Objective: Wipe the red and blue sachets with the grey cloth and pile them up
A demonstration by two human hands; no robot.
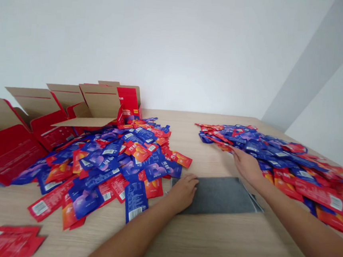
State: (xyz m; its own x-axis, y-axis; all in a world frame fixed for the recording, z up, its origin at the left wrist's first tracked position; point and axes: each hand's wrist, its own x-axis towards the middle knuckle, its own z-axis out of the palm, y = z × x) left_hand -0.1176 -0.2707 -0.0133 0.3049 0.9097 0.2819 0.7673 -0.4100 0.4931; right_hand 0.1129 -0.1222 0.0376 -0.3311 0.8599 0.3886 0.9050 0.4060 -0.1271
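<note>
My left hand (183,194) rests on the left end of a flat, dark grey folded sheet (221,195), its fingers bent and close together over it. Whether that sheet is cloth or plastic I cannot tell; thin layers show at its right end. Farther right, my right hand (248,166) reaches to the near left edge of a heap of red and blue sachets (257,146). Its fingers are together at the end of a red-orange sachet (226,147); the thumb is mostly hidden. A second heap of red and blue sachets (133,157) spreads left of my left hand.
Several open red cardboard boxes (54,132) with brown insides stand in a row at the left, flaps up. A few red sachets (8,240) lie at the near left corner of the wooden table (209,244). A white wall (190,50) rises behind.
</note>
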